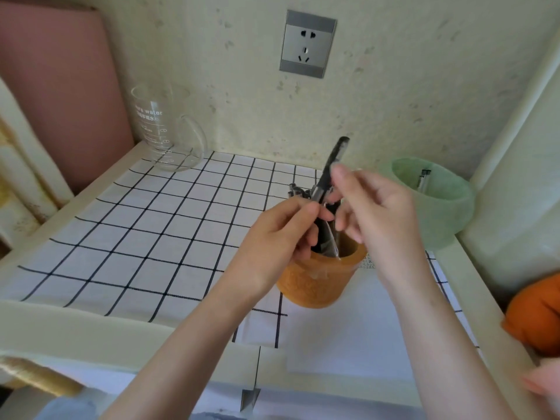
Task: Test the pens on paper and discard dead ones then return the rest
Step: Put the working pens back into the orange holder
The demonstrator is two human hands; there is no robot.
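Gripping pen, seemingly both hands.

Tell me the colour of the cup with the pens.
Orange cup, best seen in the head view.

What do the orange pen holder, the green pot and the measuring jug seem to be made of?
Orange pen holder: looks like translucent resin or plastic, matte, its rim glowing amber.
Green pot: frosted, cloudy and translucent, so resin or frosted glass; I cannot tell which.
Measuring jug: probably clear glass, glossy, with white printed markings and the wall visible through it.
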